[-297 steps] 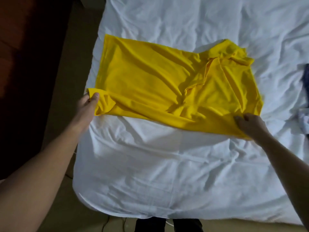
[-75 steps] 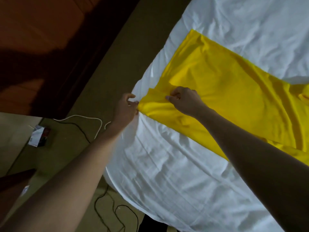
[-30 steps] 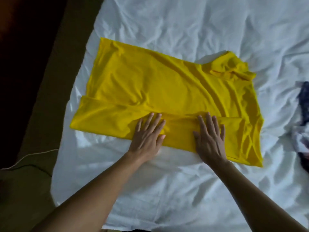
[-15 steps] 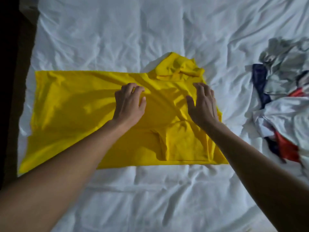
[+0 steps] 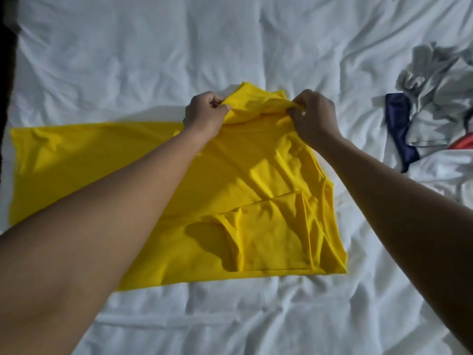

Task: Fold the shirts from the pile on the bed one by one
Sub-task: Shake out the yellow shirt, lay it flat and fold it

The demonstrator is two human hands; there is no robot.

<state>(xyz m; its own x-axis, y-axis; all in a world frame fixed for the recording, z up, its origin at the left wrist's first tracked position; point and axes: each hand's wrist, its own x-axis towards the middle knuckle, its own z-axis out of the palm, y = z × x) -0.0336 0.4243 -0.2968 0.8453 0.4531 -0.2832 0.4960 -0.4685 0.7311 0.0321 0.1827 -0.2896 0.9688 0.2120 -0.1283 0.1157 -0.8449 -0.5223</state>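
Yellow shirt [image 5: 256, 175] lies flat mid-bed [image 5: 153, 60], long axis running L–R, near side already folded in. Head view: I've got left hand [image 5: 204, 114] and right hand [image 5: 314, 116] each pinching the bunched flap [image 5: 250, 103] at the shirt's far edge, both approx. equally close. Next fold prob. comes toward me, across that axis. Pile [image 5: 435, 111] sits right of the shirt, apart.
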